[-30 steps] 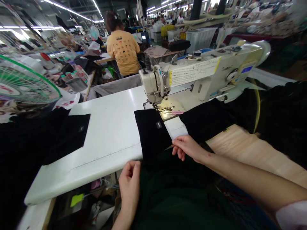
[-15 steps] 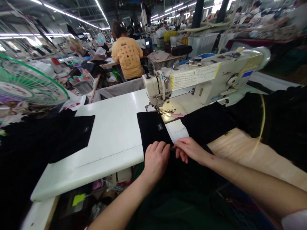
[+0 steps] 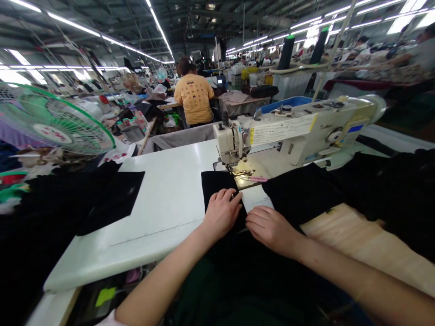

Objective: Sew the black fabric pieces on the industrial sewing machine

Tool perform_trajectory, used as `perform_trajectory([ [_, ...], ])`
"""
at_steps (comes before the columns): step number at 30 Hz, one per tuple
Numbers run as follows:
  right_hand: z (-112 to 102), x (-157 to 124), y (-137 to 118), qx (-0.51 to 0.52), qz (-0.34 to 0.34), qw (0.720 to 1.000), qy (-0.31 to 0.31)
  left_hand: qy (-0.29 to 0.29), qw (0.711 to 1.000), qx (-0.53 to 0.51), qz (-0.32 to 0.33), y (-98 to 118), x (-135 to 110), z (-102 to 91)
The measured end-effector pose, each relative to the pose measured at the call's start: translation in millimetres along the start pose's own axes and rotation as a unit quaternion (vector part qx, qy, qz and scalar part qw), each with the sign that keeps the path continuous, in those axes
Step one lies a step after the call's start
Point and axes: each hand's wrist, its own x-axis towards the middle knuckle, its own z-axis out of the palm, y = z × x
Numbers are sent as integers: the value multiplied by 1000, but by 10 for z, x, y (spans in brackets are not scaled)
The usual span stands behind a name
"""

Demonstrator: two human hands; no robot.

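Observation:
A piece of black fabric (image 3: 215, 182) lies on the white sewing table, its far end at the needle area of the sewing machine (image 3: 234, 142). My left hand (image 3: 222, 210) rests on top of this piece, fingers bent and a little apart, partly covering its small label. At the right edge of the same cloth is my right hand (image 3: 272, 228), its fingers together and closed on the edge; the thumb is hidden. Pink-handled thread snips (image 3: 254, 179) lie on the machine bed just beyond my hands.
More black fabric lies right (image 3: 302, 190) and in a heap at left (image 3: 112, 199). A green fan (image 3: 54, 120) stands far left. Thread cones (image 3: 288, 52) rise behind the machine. A person in a yellow shirt (image 3: 194, 97) sits ahead, back turned.
My left hand has moved up the fabric onto the label area. My right hand has turned palm down, its fingers now together at the edge. The camera view has tilted up.

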Motion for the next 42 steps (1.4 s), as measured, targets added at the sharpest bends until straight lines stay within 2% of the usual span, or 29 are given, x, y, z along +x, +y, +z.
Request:
perform_trajectory([
  [4,62,-9,13,8,-4,1000,4,-14,1000,17,13,-96,43,100],
  [9,101,40,90,12,2,1000,10,-23,1000,14,13,-177,78,123],
  [21,148,331,394,39,52,998,-6,-23,1000,13,2,-496,411,191],
  [24,173,389,471,36,57,998,-6,-15,1000,0,3,-502,414,186],
  [32,211,555,653,23,74,997,-25,3,997,-74,33,-339,223,127],
  [42,310,758,849,-23,123,991,-51,17,996,-80,35,-608,448,229],
])
